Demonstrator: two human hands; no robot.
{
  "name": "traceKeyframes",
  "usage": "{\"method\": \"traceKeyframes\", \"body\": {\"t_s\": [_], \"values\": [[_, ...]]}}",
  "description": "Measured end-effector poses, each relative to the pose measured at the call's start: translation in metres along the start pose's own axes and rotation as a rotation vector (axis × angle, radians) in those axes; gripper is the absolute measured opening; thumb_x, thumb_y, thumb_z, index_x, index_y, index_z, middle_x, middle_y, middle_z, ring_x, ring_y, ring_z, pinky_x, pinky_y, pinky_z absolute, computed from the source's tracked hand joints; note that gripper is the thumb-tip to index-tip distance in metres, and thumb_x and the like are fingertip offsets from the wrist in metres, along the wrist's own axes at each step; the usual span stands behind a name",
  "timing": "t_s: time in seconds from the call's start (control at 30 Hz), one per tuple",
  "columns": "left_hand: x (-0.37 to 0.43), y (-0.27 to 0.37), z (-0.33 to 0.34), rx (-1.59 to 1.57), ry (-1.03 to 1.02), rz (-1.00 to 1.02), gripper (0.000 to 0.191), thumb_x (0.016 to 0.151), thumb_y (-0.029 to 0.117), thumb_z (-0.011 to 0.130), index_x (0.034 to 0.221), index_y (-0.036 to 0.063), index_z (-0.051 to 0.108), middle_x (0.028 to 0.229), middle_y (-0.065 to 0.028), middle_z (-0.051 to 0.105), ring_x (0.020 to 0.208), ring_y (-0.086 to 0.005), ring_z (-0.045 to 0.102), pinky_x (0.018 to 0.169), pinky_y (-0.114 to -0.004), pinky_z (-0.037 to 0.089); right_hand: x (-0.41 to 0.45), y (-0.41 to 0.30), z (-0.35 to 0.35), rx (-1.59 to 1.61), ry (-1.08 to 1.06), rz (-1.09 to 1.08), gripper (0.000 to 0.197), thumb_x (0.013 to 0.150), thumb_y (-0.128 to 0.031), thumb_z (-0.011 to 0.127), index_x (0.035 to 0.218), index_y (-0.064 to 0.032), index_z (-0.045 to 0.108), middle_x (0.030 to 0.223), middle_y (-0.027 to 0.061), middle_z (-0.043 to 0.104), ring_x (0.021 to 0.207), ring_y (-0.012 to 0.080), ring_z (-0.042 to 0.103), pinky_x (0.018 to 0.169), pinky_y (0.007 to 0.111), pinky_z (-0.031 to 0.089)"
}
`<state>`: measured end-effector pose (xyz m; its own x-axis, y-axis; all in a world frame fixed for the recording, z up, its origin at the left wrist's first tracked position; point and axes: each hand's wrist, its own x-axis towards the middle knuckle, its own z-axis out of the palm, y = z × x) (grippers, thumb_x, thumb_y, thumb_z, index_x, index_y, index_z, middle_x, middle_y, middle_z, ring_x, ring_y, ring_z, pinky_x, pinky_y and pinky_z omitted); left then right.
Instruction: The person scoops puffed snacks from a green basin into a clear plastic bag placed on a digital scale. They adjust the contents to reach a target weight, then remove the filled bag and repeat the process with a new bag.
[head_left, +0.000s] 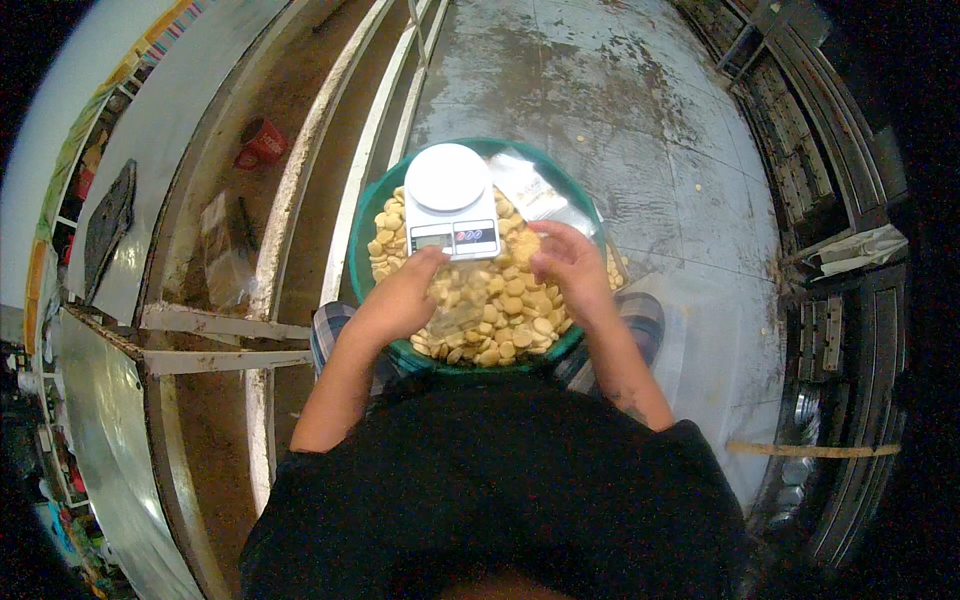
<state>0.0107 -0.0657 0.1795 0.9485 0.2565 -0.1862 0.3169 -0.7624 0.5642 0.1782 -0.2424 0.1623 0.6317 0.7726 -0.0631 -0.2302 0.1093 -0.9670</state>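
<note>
A green round tub (358, 225) full of small round pale-yellow cookies (512, 305) stands between my knees. On the cookies, towards the far side, rests a white digital kitchen scale (448, 180) with a bare round platform. My left hand (401, 298) is at the scale's near left corner and holds a clear plastic bag (456, 304), which hangs over the cookies. My right hand (568, 262), at the tub's right side, has several cookies (524, 247) at its fingertips. A stack of clear printed plastic bags (534, 187) lies at the tub's far right.
White-edged metal frame bars (360, 161) run along the left, with a red cup (262, 142) beyond them. Stained grey floor tiles (637, 135) extend ahead and right. Dark shelving (821, 127) stands at the far right. More small cookies (616, 271) lie just right of the tub.
</note>
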Motion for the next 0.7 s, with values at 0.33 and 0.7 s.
{"method": "traceKeyframes", "body": {"t_s": [0.33, 0.7], "values": [[0.001, -0.002, 0.001, 0.01, 0.012, 0.023, 0.053, 0.07, 0.001, 0.046, 0.123, 0.0011, 0.038, 0.132, -0.0203, 0.034, 0.12, -0.0329, 0.037, 0.101, -0.037, 0.031, -0.007, -0.015, 0.006, -0.012, -0.027, 0.006, 0.04, 0.075, 0.001, 0.059, 0.115, -0.0013, 0.053, 0.083, 0.0016, 0.055, 0.068, 0.0091, 0.051, 0.06, 0.021, 0.042], [0.0, -0.001, 0.001, 0.008, 0.014, 0.029, 0.055, 0.07, 0.0, 0.046, 0.124, 0.0008, 0.038, 0.132, -0.02, 0.035, 0.12, -0.0327, 0.037, 0.101, -0.037, 0.031, -0.006, -0.012, 0.004, -0.011, 0.025, 0.051, 0.042, 0.073, 0.003, 0.06, 0.112, -0.0037, 0.048, 0.079, 0.0011, 0.053, 0.068, 0.0093, 0.052, 0.06, 0.021, 0.042]]}}
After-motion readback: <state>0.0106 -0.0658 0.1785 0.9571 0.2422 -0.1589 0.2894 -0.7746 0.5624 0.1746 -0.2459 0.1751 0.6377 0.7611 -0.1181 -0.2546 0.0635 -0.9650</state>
